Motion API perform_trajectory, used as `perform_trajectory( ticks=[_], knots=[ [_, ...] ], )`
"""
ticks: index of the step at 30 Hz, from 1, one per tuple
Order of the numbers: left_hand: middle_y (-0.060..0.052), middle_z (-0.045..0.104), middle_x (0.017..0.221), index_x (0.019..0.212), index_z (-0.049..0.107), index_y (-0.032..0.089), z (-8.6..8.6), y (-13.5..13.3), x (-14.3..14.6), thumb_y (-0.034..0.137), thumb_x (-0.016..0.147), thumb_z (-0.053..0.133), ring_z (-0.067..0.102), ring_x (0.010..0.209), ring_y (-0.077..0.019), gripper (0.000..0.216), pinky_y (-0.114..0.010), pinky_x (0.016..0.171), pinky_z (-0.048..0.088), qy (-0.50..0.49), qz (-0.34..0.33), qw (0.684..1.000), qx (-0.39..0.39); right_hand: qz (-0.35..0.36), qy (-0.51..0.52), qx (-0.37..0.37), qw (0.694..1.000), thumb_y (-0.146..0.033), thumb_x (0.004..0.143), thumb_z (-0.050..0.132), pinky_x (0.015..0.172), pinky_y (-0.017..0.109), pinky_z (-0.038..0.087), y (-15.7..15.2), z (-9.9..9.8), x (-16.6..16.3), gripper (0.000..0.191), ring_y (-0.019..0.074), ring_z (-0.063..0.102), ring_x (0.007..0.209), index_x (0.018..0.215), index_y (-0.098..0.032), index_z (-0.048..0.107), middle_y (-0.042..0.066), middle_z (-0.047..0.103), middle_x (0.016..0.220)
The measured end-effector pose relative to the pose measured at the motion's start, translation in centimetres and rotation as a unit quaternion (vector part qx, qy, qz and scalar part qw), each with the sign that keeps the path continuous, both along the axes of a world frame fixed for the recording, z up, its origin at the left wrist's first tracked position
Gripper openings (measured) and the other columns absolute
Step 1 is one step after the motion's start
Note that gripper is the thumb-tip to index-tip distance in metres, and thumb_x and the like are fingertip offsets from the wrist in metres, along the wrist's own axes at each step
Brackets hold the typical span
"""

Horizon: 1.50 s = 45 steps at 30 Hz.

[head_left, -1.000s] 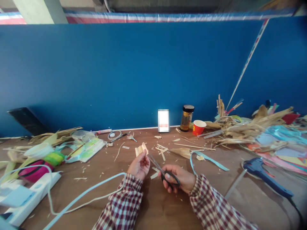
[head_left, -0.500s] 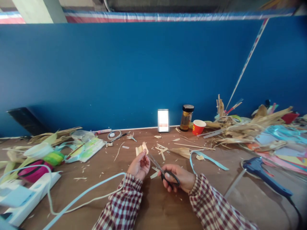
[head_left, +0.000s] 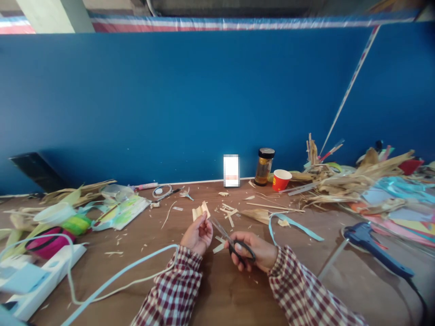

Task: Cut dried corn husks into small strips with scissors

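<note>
Above counter [head_left: 231, 292], left hand [head_left: 197, 236] pinches pale husk-like piece [head_left: 197, 213]: likely light, easily split, best held near edge; right hand [head_left: 258, 251] grips scissors [head_left: 222, 231].

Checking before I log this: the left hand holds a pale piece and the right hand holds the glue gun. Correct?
Not quite: the head view shows the right hand holding scissors; the glue gun is off to the right. The left hand does hold a pale piece.
</note>
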<state>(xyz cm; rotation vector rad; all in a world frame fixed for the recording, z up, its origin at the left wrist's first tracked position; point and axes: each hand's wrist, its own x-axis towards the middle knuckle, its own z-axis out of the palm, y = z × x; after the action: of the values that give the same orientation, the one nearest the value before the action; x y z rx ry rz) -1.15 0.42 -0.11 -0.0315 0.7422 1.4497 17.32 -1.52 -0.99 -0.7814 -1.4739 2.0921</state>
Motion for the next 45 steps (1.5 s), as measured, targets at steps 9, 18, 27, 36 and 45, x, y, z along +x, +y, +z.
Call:
perform_trajectory(
  ticks=[9, 18, 27, 36, 45],
  knots=[
    [-0.001, 0.059, 0.055, 0.072, 0.059, 0.010, 0.1, -0.2, 0.1, 0.005, 0.079, 0.052, 0.055, 0.042, -0.0054, 0.011, -0.012, 0.040, 0.049, 0.014, -0.006, 1.000, 0.004, -0.012, 0.001, -0.007, 1.000, -0.054, 0.067, 0.062, 0.034, 0.012, 0.034, -0.1, 0.3, -0.1, 0.050, 0.0074, 0.055, 0.047, 0.095, -0.014, 0.053, -0.001, 0.058, 0.063],
    [0.000, 0.057, 0.053, 0.069, 0.058, 0.009, 0.1, -0.3, 0.6, 0.003, 0.078, 0.052, 0.054, 0.041, -0.0052, 0.013, -0.013, 0.040, 0.049, 0.066, -0.003, 0.997, 0.029, -0.035, 0.033, -0.025, 0.999, -0.054, 0.069, 0.059, 0.031, 0.012, 0.033, -0.3, 0.0, -0.7, 0.049, 0.0070, 0.053, 0.043, 0.096, -0.014, 0.050, -0.001, 0.058, 0.060],
    [0.000, 0.056, 0.055, 0.067, 0.057, 0.010, 0.1, -0.4, 0.7, 0.004, 0.081, 0.048, 0.054, 0.044, -0.0045, 0.017, -0.013, 0.044, 0.050, 0.054, -0.003, 0.998, 0.045, -0.047, 0.047, -0.028, 0.997, -0.054, 0.069, 0.060, 0.030, 0.011, 0.028, -0.4, 0.2, -1.0, 0.048, 0.0058, 0.051, 0.041, 0.093, -0.013, 0.051, -0.002, 0.057, 0.059],
    [0.000, 0.056, 0.055, 0.069, 0.058, 0.011, -0.1, -0.3, 0.7, 0.002, 0.080, 0.049, 0.054, 0.044, -0.0050, 0.016, -0.013, 0.044, 0.050, 0.047, 0.012, 0.998, 0.043, -0.053, 0.067, -0.041, 0.996, -0.054, 0.068, 0.061, 0.028, 0.011, 0.020, -0.4, 0.6, -0.9, 0.048, 0.0028, 0.042, 0.037, 0.090, -0.013, 0.053, -0.003, 0.052, 0.054],
    [0.000, 0.057, 0.057, 0.068, 0.058, 0.011, -0.2, -0.2, 0.5, 0.001, 0.079, 0.049, 0.055, 0.046, -0.0049, 0.017, -0.013, 0.044, 0.050, 0.053, 0.013, 0.997, 0.054, -0.059, 0.070, -0.054, 0.994, -0.053, 0.068, 0.063, 0.027, 0.011, 0.015, -0.5, 1.0, -0.8, 0.046, 0.0011, 0.037, 0.034, 0.088, -0.012, 0.055, -0.004, 0.050, 0.052]
  ],
)
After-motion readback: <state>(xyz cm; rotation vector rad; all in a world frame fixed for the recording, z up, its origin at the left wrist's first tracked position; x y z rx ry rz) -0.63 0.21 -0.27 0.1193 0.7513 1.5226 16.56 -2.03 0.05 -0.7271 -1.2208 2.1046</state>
